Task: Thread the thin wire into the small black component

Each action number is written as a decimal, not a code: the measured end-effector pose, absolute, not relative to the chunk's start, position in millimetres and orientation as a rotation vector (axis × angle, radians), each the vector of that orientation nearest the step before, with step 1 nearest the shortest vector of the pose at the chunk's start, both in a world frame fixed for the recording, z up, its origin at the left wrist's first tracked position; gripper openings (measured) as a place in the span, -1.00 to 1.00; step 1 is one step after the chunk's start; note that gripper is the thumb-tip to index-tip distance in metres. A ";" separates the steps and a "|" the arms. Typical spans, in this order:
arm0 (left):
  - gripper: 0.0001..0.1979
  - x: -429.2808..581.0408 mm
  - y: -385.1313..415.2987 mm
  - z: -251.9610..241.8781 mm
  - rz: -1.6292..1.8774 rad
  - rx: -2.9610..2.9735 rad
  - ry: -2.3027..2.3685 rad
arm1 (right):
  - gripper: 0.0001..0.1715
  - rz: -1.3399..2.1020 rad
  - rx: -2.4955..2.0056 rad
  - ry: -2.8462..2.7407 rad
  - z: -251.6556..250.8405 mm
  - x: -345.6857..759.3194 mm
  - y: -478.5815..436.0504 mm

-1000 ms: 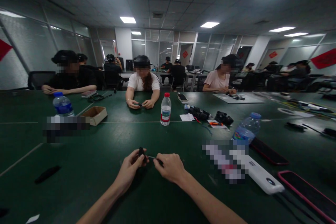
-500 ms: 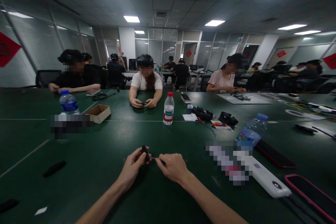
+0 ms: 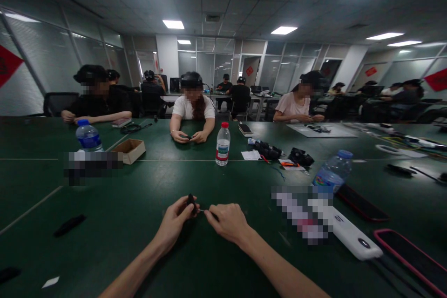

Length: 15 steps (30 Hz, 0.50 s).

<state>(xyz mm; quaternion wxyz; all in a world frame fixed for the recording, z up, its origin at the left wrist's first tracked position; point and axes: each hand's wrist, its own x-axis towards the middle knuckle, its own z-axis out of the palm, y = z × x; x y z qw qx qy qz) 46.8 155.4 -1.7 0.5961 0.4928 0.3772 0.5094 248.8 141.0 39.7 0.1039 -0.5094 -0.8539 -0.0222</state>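
Near the middle of the green table [image 3: 139, 260], my left hand [image 3: 173, 223] pinches a small black plastic part [image 3: 191, 201] upright between thumb and fingers. My right hand [image 3: 228, 223] is closed around a small screwdriver [image 3: 201, 210], its handle mostly hidden by the fingers. The thin metal shaft points left and its tip meets the right side of the black part; whether it sits inside a screw or hole is too small to tell. Both hands are held just above the tabletop.
Ahead stands a red-capped water bottle [image 3: 222, 144]. On the left are an open cardboard box [image 3: 130, 151] and a loose black piece [image 3: 70, 226]. To the right lie a white power bank [image 3: 352, 233], a pink-edged phone [image 3: 412, 260] and a tilted bottle [image 3: 331, 172]. Several people sit across the table.
The whole view has shifted slightly to the left. Both hands keep the same grip, with the screwdriver still against the black part.
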 end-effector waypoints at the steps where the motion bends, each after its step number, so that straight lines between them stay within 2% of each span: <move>1: -0.53 46.7 155.0 -1.1 1.180 1.143 0.874 | -0.45 -0.067 -1.504 -2.518 39.7 248.8 140.9; 15: -0.51 45.2 153.8 -1.5 1.153 1.123 0.897 | -0.47 -0.038 -1.509 -2.532 44.9 247.5 137.9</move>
